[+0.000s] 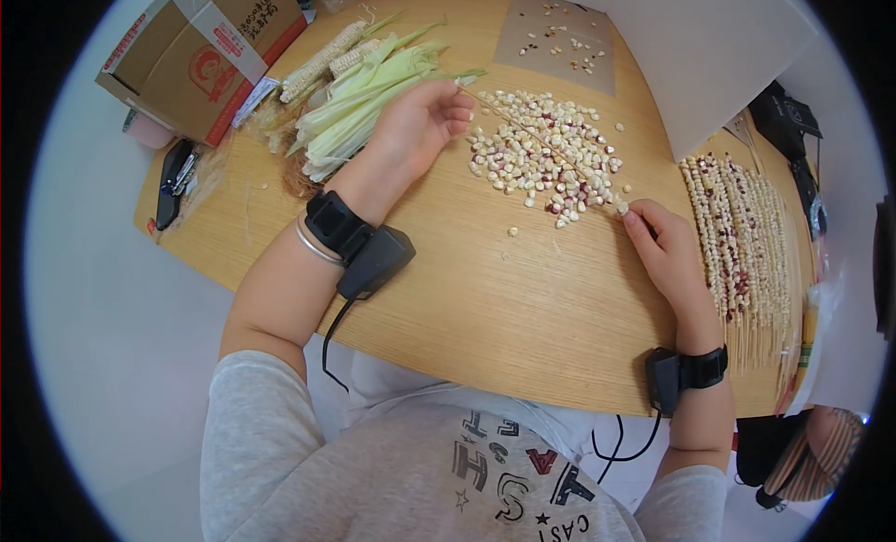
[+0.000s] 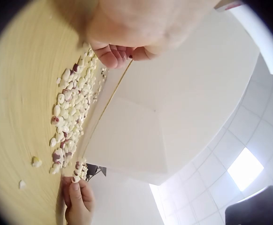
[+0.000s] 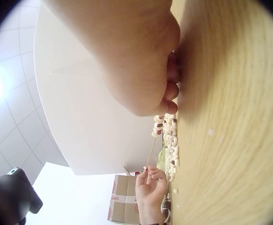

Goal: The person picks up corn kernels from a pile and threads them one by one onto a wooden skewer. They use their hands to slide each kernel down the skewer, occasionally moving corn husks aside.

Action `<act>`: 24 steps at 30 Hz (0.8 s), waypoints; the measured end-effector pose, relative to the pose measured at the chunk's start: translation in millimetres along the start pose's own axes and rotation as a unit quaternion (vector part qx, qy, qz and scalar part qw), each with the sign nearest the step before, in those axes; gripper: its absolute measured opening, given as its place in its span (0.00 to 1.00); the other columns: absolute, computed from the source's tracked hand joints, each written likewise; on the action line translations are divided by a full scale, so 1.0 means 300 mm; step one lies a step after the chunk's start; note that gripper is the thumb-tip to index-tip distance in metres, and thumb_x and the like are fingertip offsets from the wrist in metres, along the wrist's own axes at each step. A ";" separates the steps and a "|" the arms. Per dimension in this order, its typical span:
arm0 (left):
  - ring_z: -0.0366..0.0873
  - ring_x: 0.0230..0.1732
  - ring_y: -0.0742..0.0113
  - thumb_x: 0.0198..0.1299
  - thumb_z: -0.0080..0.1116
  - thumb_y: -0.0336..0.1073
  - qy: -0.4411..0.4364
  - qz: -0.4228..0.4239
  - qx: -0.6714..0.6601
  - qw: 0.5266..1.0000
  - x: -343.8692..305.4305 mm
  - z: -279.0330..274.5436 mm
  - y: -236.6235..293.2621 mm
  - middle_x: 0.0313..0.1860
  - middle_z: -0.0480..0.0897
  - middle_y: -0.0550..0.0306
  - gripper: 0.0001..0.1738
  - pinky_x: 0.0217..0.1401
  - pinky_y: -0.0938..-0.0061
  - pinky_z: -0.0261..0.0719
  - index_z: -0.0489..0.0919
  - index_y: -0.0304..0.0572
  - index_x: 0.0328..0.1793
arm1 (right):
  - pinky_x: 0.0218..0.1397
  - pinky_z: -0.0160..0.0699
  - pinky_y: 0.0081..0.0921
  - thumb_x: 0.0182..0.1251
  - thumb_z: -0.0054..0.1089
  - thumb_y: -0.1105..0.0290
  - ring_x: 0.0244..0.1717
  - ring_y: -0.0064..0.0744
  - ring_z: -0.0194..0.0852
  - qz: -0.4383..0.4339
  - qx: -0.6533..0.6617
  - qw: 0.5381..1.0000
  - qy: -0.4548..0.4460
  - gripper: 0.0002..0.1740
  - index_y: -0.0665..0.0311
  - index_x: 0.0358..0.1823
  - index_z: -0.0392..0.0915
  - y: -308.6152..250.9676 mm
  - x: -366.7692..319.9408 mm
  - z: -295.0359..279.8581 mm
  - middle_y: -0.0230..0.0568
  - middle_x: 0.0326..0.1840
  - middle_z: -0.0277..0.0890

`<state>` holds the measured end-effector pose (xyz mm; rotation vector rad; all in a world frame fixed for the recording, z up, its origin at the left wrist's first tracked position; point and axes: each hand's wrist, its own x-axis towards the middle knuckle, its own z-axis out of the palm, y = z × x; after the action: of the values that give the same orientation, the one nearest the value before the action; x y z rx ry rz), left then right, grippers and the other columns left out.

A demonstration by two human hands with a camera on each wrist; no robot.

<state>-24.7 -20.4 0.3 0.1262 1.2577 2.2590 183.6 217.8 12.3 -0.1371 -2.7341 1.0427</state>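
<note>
A thin wooden skewer (image 1: 541, 145) stretches across a pile of loose white and red corn kernels (image 1: 546, 159) on the wooden table (image 1: 485, 290). My left hand (image 1: 455, 108) pinches its far end, just right of the corn husks. My right hand (image 1: 633, 215) pinches a kernel (image 1: 623, 208) at the skewer's near end. In the left wrist view the left fingers (image 2: 113, 52) hold the skewer (image 2: 110, 101) above the kernels (image 2: 70, 105), with the right hand (image 2: 77, 197) at the bottom. The right wrist view shows the right hand (image 3: 167, 101) close up, the skewer (image 3: 151, 152) and the left hand (image 3: 150, 183) beyond.
Green husks and bare cobs (image 1: 369, 84) lie at the back left beside a cardboard box (image 1: 201, 47). Several filled skewers (image 1: 737, 225) lie at the right. A white board (image 1: 709, 47) stands behind, next to a brown sheet (image 1: 560, 38) with scattered kernels. A black tool (image 1: 175, 178) lies at the left edge.
</note>
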 end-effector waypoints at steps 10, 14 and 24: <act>0.71 0.29 0.74 0.58 0.56 0.33 -0.037 0.027 0.026 0.999 -0.009 0.005 0.008 0.29 0.77 0.56 0.06 0.32 0.81 0.72 0.74 0.37 0.36 | 0.28 0.66 0.28 0.64 0.51 0.68 0.23 0.37 0.68 -0.011 -0.011 1.000 0.011 0.09 0.68 0.35 0.74 0.027 -0.001 0.009 0.47 0.22 0.71; 0.71 0.29 0.74 0.58 0.56 0.32 -0.042 0.027 0.023 0.998 -0.012 0.007 0.011 0.29 0.77 0.57 0.05 0.31 0.82 0.72 0.74 0.38 0.36 | 0.28 0.66 0.27 0.64 0.51 0.68 0.22 0.35 0.67 -0.008 -0.013 1.000 0.010 0.09 0.67 0.34 0.74 0.022 0.000 0.007 0.46 0.22 0.71; 0.73 0.28 0.75 0.59 0.53 0.30 -0.104 -0.012 0.028 0.994 -0.036 0.034 -0.012 0.28 0.77 0.58 0.03 0.33 0.82 0.74 0.74 0.39 0.34 | 0.27 0.66 0.27 0.64 0.52 0.68 0.22 0.35 0.67 -0.012 -0.019 1.000 0.005 0.09 0.67 0.34 0.74 0.018 0.000 0.005 0.46 0.21 0.70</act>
<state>-10.5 -16.6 5.0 0.3561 1.2043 2.1284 183.5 221.0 7.6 -0.1154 -2.7400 0.9812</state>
